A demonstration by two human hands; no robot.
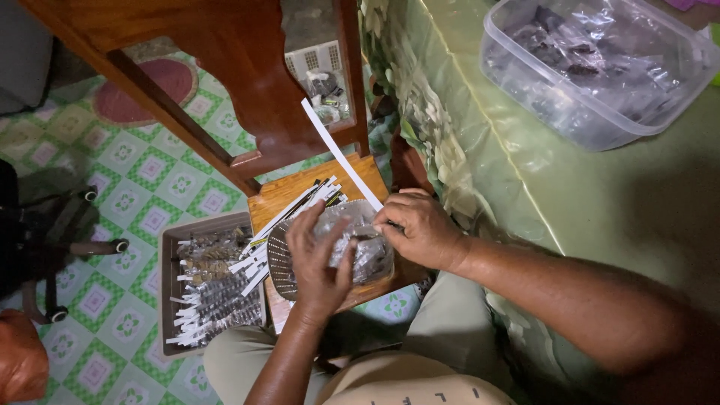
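Clear plastic bag of small dark pieces, held over a round woven basket on a low wooden stool between the person's knees. Left hand curled under and around the bag's near side, fingers closed on the film, seemingly to steady it. Right hand pinched at the bag's top edge, thumb and fingertips together where a long white strip meets the plastic; the strip slants up and away. More white strips fanned across the stool, just beside the basket, within easy reach of either hand.

On the tiled floor left of the stool, a shallow brown tray holds rows of filled packets with white strip ends. On the green-covered worktop to the right, a clear lidless tub with dark bagged contents, well apart from the hands.

Hard to tell: what the dark pieces are, and whether the right fingers grip the strip, the bag, or both. Basket mostly hidden by the hands; tub cut off by the frame's top right.
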